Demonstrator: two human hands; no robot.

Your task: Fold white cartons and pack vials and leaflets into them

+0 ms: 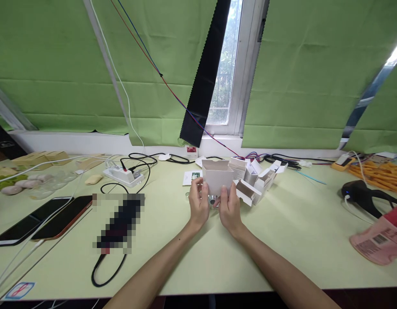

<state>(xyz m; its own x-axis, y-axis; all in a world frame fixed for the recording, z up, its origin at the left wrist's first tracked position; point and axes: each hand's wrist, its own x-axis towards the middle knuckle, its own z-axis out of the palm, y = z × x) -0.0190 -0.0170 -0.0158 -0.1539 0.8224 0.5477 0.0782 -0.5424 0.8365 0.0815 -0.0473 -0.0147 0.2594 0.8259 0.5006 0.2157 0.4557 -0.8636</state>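
Observation:
My left hand [198,203] and my right hand [229,208] both hold a small white cardboard box [217,177] above the pale green table [282,240], its top flaps up and open. A small metallic object [212,199] shows just below the box between my hands; I cannot tell what it is. Several more open white boxes [258,180] lie just right of my hands.
Two phones [43,219] lie at the left, beside a pixelated dark item [121,221] with a black cable. A white power strip [123,176] and tangled cables sit at the back. A black scanner [362,193] and a pink package [380,240] are at the right.

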